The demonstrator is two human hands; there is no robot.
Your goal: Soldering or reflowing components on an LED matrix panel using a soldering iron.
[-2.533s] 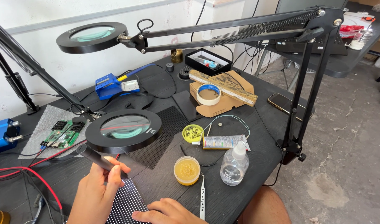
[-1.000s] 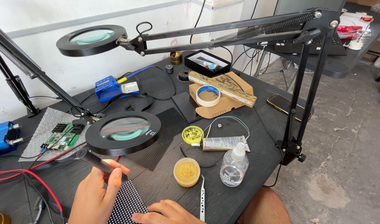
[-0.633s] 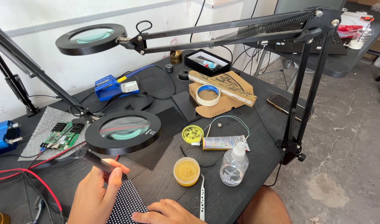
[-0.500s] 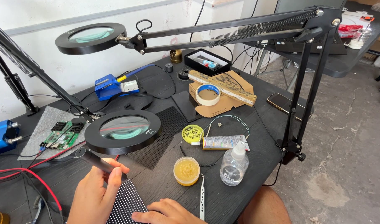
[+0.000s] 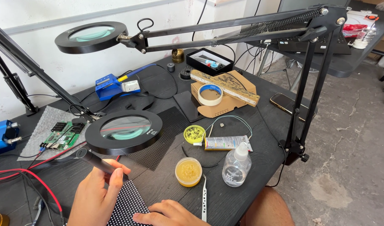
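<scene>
Overhead, two magnifier lamps (image 5: pixel 123 132) crowd the table (image 5: pixel 250 167), so a raised elbow could knock the lower one. One dotted panel (image 5: pixel 127 205) lies at the near edge under the flat, open right hand (image 5: pixel 169 213). The left hand (image 5: pixel 95 194) grips one black tool (image 5: pixel 97 161) (probably hot), fingers curled tight; it could slip and scorch the panel.

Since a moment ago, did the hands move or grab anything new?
Hardly anything changed. The left hand still grips the black tool handle under the round magnifier lamp, and the right hand still rests on the dotted black panel. Nothing was picked up or let go. The yellow jar, clear bottle, tweezers and tube sit where they were.
</scene>
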